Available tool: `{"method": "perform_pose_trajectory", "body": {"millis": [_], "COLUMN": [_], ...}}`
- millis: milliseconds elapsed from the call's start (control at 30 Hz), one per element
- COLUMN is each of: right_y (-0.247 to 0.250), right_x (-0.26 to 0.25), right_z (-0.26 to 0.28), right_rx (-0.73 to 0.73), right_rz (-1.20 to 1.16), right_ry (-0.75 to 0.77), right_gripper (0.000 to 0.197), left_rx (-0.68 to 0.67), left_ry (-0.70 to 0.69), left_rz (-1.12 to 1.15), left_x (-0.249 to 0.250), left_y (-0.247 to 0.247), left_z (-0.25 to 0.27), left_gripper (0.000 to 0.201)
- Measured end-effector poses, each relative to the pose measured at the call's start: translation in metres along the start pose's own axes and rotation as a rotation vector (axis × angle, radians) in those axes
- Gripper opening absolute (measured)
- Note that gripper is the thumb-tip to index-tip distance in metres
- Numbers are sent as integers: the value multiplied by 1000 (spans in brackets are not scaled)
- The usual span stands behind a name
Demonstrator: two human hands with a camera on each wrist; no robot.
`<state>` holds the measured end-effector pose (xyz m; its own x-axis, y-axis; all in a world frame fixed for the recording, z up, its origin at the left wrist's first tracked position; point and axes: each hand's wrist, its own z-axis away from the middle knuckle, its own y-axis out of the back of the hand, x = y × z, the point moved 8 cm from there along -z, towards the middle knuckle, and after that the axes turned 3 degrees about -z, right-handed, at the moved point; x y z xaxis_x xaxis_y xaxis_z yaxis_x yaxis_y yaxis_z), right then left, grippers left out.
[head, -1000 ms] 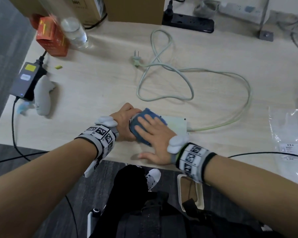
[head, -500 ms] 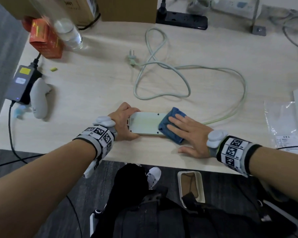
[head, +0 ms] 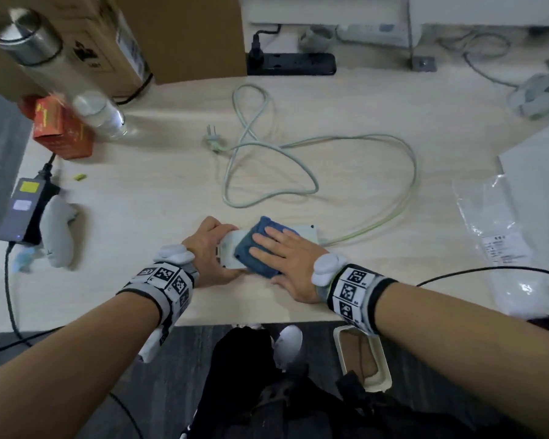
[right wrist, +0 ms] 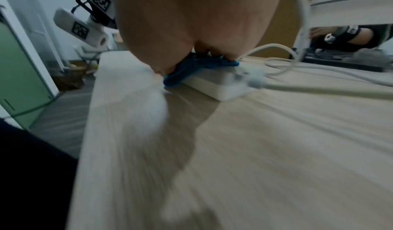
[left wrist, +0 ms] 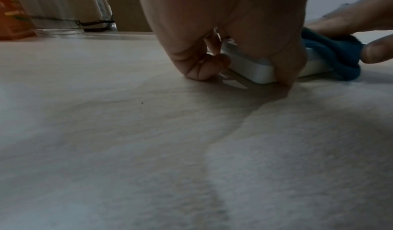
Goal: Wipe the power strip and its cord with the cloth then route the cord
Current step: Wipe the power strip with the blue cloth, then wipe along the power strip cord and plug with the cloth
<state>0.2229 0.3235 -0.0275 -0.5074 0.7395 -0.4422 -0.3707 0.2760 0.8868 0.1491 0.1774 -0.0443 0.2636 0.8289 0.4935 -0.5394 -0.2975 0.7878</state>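
A white power strip [head: 230,253] lies near the table's front edge. My left hand [head: 208,247] grips its left end, thumb and fingers curled round the casing [left wrist: 251,65]. A folded blue cloth [head: 255,250] covers the strip's middle, and my right hand [head: 282,251] presses flat on it with straight fingers. The strip's right end [right wrist: 223,85] shows past the cloth [right wrist: 185,70]. Its pale cord [head: 362,226] leaves the right end, sweeps round in a wide loop and crosses itself before ending at the plug [head: 213,141].
A black power strip [head: 295,63] and cardboard boxes [head: 184,36] stand at the back. A clear bottle [head: 103,117], an orange box [head: 61,129], a black adapter [head: 27,210] and a grey controller [head: 57,236] sit left. A plastic bag [head: 495,239] lies right.
My right hand slid the cloth from the strip's left end to its right end, then back toward the middle. The left hand kept its hold on the left end.
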Motion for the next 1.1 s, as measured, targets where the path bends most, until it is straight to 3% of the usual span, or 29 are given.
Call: {"method": "perform_pose_trajectory", "body": {"millis": [100,200,233,333,467,600,767,867,1000,1100], "right_y": [10,25,36,64,92,96,78,78,99,122], "right_x": [36,71,73,74,88,97,101,99,89,87], "right_z": [43,68,71,79,111,141,162,167,162,153], "right_rx": [-119,-266,-241,-85,360,470,582,717,843,948], "right_rz": [91,95,52,-114,-574,-1021,-1464,-1714,-2026,-2141], "right_ry": [-44,-257,-330,-532,-736,-915,-1023,-1013,-820,-723], "right_gripper": [75,70,63,45,34,16,26,32,35,37], "left_rx": [-37,-78,-98,-147,-113,-167,-171,-110,-24,-82], "left_ry": [-16,-21,-13,-12,-126,-81,-100,-95,-40,-46], "left_rz": [-47,-144,-202,-470,-523,-504,-492,-346,135,489], "left_x": [7,16,19,34,80,109,125,130,130,140], "left_y": [5,10,13,17,9,-14,-27,-14,25,48], "left_z": [2,4,5,6,3,-10,-26,-32,-32,-27], "left_gripper": [79,83,86,103,115,112,97,87,88,80]}}
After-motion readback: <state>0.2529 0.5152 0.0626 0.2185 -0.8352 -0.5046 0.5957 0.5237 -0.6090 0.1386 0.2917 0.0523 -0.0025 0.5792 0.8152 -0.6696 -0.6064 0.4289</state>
